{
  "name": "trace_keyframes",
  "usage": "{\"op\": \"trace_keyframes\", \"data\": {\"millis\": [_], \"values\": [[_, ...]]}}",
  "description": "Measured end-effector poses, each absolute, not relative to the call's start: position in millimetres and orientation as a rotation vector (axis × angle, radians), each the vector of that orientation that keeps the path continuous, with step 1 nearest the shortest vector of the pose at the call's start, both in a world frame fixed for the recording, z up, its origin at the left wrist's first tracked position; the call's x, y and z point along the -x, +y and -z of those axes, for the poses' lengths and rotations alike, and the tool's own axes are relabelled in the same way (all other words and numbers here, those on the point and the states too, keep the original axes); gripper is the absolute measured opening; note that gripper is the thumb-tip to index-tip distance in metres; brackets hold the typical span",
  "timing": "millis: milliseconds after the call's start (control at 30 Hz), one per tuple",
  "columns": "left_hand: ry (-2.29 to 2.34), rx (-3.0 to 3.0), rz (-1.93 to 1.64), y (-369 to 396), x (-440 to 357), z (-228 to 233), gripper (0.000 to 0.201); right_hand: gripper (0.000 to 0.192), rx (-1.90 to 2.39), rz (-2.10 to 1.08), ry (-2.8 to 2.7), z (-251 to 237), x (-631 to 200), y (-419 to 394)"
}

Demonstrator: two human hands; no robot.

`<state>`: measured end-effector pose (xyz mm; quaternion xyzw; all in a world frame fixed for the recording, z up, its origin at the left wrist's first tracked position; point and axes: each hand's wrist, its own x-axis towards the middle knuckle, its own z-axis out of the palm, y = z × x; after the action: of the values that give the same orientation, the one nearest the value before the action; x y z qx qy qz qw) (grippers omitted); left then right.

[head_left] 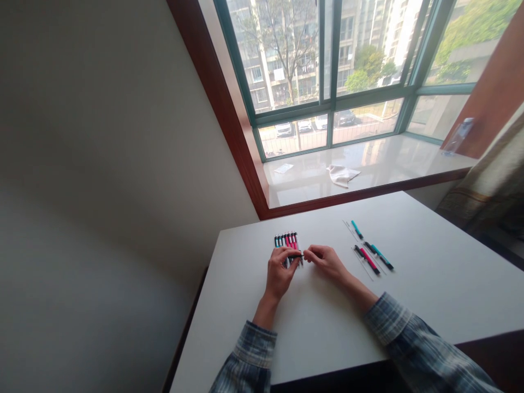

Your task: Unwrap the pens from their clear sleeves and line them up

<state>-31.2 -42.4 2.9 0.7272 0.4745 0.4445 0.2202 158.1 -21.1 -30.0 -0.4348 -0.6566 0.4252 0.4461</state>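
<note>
My left hand (279,273) pinches a short black pen part (295,256) between thumb and fingers, holding it roughly level above the table. Its light-coloured end points at my right hand (326,260). The fingers of my right hand are closed in a pinch close by that end; whatever sits between them is too small to make out. Just behind my left hand lies a row of several click pens (286,239), black, teal and pink, side by side. My left hand partly covers their lower ends.
Right of my hands lie loose pen parts: a teal barrel (357,229), a pink-and-black barrel (369,261), a teal-and-black one (382,257) and thin refills (362,264). The white table (327,333) meets a window sill (380,164) bearing a cloth (343,176) and a clear bottle (458,136).
</note>
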Motion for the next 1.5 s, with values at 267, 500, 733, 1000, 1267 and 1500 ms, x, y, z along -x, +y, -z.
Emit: {"op": "trace_keyframes", "data": {"millis": [267, 500, 733, 1000, 1267, 1500], "values": [[1.308, -1.992, -1.241, -39.7, 31.7, -0.3, 0.013, 0.035, 1.031, -1.08, -1.578, 24.1, -158.7, -24.8], [1.284, -1.99, -1.243, -40.7, 31.4, -0.5, 0.014, 0.027, 1.036, -1.08, -1.591, 31.3, -159.0, -20.3], [1.321, -1.744, -1.277, -41.6, 30.3, -1.0, 0.029, 0.026, 1.064, -1.077, -1.629, 26.0, -157.8, -25.8], [1.311, -1.589, -1.256, -41.6, 24.8, -2.9, 0.037, 0.029, 1.009, -1.074, -1.648, 22.6, -154.7, -29.3], [1.306, -1.518, -1.265, -38.5, 25.0, 0.9, 0.031, 0.03, 1.019, -1.048, -1.678, 24.4, -153.3, -28.4], [1.162, -1.282, -1.385, -35.8, 27.9, -0.7, 0.037, 0.023, 1.214, -0.625, -1.636, 3.0, -193.6, -24.1]]}}
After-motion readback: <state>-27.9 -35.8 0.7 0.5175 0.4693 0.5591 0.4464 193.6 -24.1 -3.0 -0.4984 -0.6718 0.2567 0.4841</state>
